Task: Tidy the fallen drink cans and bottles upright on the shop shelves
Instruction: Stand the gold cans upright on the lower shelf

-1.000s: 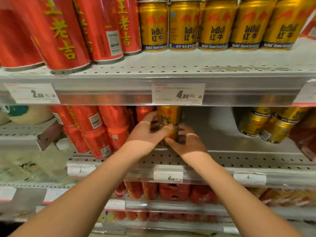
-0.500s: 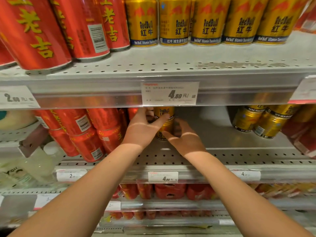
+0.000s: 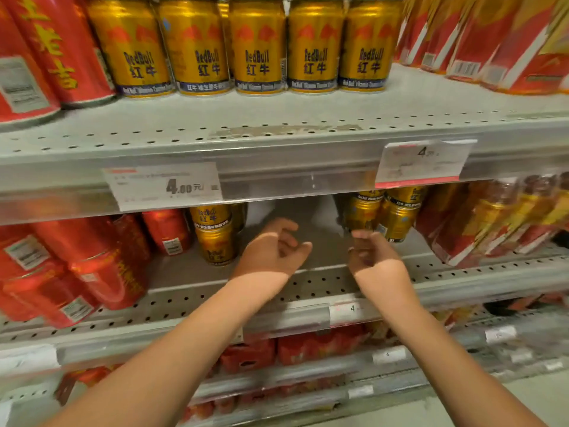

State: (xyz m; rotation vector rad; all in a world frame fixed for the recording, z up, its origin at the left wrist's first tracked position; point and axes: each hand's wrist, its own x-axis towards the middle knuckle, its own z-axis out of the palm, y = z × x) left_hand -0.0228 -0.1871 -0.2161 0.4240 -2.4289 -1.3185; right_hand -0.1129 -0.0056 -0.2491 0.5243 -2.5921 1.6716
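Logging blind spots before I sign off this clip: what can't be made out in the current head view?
Head view:
Leaning gold Red Bull cans: upper parts hidden behind the upper shelf's price rail.
Right price tag: print blurred beyond a "4".
Red can at upper left: cut off by the frame edge.
Right hand: fingertips blurred; contact with the leaning cans unclear.
Red packs below: too blurred to identify.

Grey metal shop shelving (image 3: 492,274), tier on tier.
Perforated shelf (image 3: 277,131) above the fingers (image 3: 281,224), price tags (image 3: 163,186) in its clear rail (image 3: 308,178); pale floor (image 3: 538,392) far below, to their right.
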